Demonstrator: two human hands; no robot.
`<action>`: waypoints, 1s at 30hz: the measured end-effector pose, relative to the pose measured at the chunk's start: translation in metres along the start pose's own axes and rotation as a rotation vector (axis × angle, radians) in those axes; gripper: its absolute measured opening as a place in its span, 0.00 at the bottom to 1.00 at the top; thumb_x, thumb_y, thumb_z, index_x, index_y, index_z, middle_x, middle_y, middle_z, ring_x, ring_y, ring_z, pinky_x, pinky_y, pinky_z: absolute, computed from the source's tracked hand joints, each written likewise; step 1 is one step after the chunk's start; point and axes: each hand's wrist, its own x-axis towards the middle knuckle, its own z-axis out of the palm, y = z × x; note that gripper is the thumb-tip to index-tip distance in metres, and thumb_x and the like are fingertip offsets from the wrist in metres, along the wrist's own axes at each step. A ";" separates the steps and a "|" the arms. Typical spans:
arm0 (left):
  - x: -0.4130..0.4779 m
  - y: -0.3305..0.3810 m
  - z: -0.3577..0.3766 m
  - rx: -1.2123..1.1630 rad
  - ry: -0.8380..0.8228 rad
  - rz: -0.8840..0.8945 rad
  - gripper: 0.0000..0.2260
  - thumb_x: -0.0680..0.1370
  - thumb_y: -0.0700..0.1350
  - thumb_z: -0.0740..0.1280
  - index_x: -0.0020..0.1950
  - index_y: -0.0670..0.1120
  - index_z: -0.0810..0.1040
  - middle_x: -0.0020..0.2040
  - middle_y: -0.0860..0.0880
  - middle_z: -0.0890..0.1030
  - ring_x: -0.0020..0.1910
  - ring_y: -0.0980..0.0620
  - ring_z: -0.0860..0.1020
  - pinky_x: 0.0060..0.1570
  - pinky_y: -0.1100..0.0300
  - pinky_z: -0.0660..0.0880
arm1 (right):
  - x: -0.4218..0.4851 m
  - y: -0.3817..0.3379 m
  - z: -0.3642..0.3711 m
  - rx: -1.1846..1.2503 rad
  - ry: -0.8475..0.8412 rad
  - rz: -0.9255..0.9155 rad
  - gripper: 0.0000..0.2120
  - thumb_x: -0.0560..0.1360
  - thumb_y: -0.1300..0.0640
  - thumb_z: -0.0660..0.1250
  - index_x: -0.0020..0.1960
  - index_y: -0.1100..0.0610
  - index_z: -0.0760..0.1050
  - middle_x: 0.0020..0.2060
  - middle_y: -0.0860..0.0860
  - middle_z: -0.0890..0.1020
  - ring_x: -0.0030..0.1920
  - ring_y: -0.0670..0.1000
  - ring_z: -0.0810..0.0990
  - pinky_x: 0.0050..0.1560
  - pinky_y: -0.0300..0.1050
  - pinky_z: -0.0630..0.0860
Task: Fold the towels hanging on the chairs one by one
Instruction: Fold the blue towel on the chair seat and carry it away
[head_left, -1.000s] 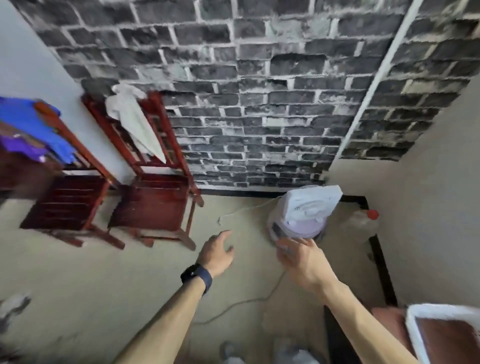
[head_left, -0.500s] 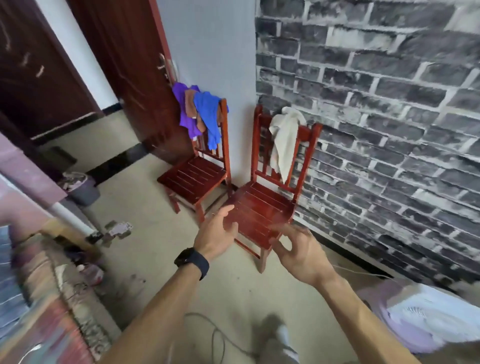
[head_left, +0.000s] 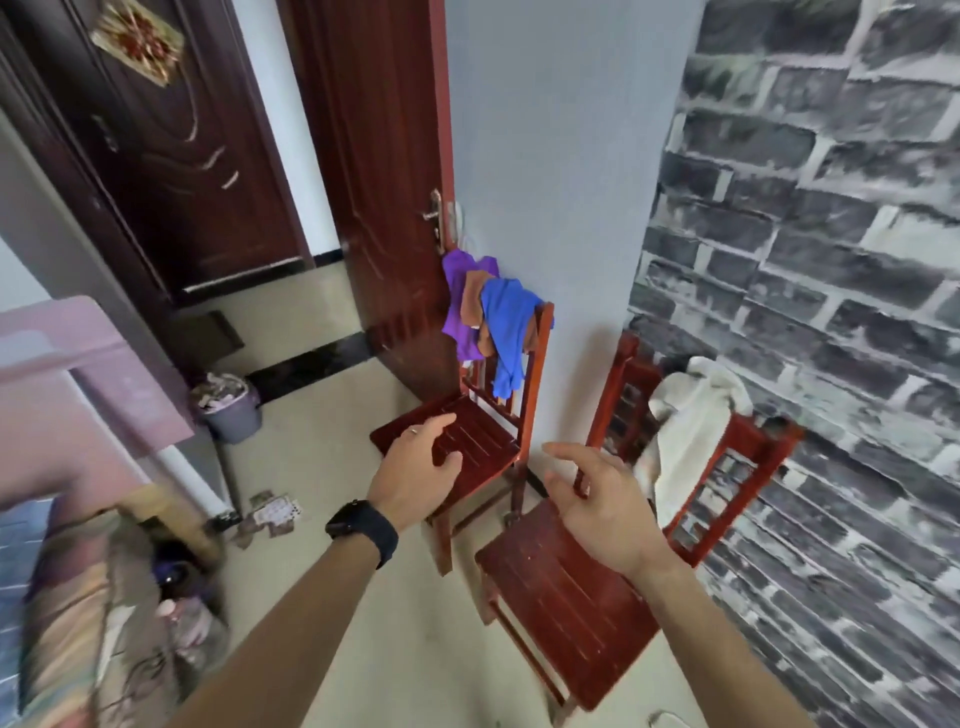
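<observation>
Head camera: blue towel (head_left: 506, 332), brown towel (head_left: 473, 297), purple towel (head_left: 458, 291) draped over far chair (head_left: 491, 441) back; white towel (head_left: 691, 415) slung over near chair (head_left: 561, 613) back. Left hand (head_left: 418, 475), right hand (head_left: 602, 499) open, empty, fingers spread, before the chairs.

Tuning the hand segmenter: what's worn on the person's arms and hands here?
Both forearms are bare, no sleeves in view. The left hand has a black watch on the wrist and a thin ring on one finger. The right hand wears nothing visible.
</observation>
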 end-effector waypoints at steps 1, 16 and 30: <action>0.019 0.001 -0.003 0.001 0.008 -0.004 0.23 0.79 0.49 0.65 0.74 0.55 0.67 0.67 0.48 0.75 0.66 0.48 0.73 0.66 0.50 0.71 | 0.021 0.002 -0.001 0.011 0.001 -0.002 0.16 0.80 0.48 0.65 0.67 0.47 0.76 0.59 0.43 0.81 0.60 0.44 0.74 0.62 0.33 0.70; 0.321 -0.056 -0.034 0.076 0.033 0.063 0.24 0.79 0.48 0.65 0.75 0.52 0.67 0.68 0.48 0.74 0.68 0.50 0.71 0.66 0.59 0.66 | 0.337 0.035 0.045 -0.103 -0.029 0.038 0.16 0.79 0.48 0.64 0.67 0.47 0.74 0.59 0.43 0.79 0.61 0.49 0.75 0.57 0.41 0.68; 0.665 -0.119 0.031 0.534 -0.218 0.491 0.28 0.79 0.57 0.59 0.78 0.55 0.60 0.79 0.45 0.58 0.78 0.43 0.54 0.74 0.45 0.55 | 0.632 0.095 0.150 -0.333 0.028 0.646 0.28 0.78 0.38 0.61 0.70 0.56 0.68 0.63 0.56 0.76 0.63 0.59 0.76 0.59 0.51 0.72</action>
